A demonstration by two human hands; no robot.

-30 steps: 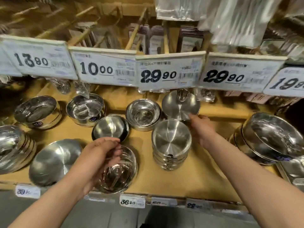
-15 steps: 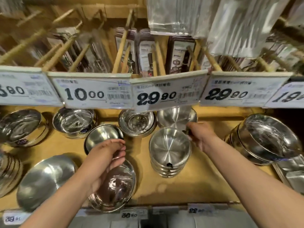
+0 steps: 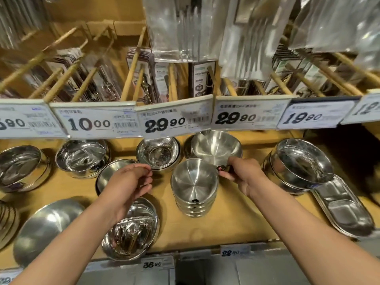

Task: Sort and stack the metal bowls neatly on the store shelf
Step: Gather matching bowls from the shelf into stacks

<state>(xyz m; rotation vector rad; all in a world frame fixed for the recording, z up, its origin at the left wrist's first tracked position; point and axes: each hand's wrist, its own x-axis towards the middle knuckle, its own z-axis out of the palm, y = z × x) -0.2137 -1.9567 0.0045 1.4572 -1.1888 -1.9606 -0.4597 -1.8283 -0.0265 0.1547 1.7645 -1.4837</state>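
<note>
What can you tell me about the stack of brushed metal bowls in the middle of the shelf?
The stack of bowls stands upright on the wooden shelf, several matte steel bowls nested, rims layered. The top bowl shows radial brushing and a small dark sticker at its near rim. The right hand touches the far rim by a red-and-black label. Another brushed bowl sits close behind it.

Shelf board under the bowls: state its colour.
The shelf board is yellowish tan, plain; the head view shows it best.
</note>
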